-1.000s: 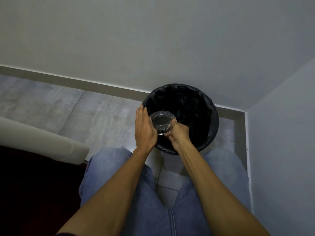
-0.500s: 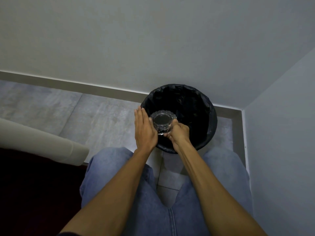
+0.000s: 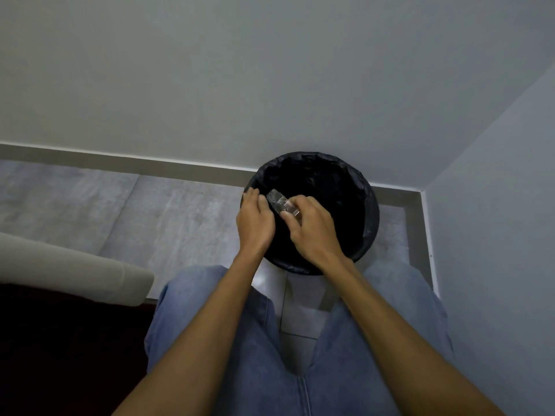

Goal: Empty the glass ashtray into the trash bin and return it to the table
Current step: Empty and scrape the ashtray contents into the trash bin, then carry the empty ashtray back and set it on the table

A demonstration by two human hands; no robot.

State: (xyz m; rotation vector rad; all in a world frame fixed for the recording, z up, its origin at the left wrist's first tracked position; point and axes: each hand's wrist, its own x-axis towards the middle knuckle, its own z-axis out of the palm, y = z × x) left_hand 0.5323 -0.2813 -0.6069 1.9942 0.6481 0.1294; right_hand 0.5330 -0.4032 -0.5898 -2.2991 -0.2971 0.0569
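The glass ashtray is tilted on edge over the left part of the round black trash bin, which is lined with a black bag. My right hand grips the ashtray from the right and partly covers it. My left hand rests against the ashtray's left side at the bin's rim, fingers curled. The bin's inside is too dark to see any contents.
The bin stands on the grey tiled floor in a corner between two pale walls. A beige sofa arm juts in at the lower left. My legs in blue jeans are just before the bin.
The ashtray has turned from facing up to tipped on edge over the bin. My right hand moved up over it, and my left hand's fingers curled in.
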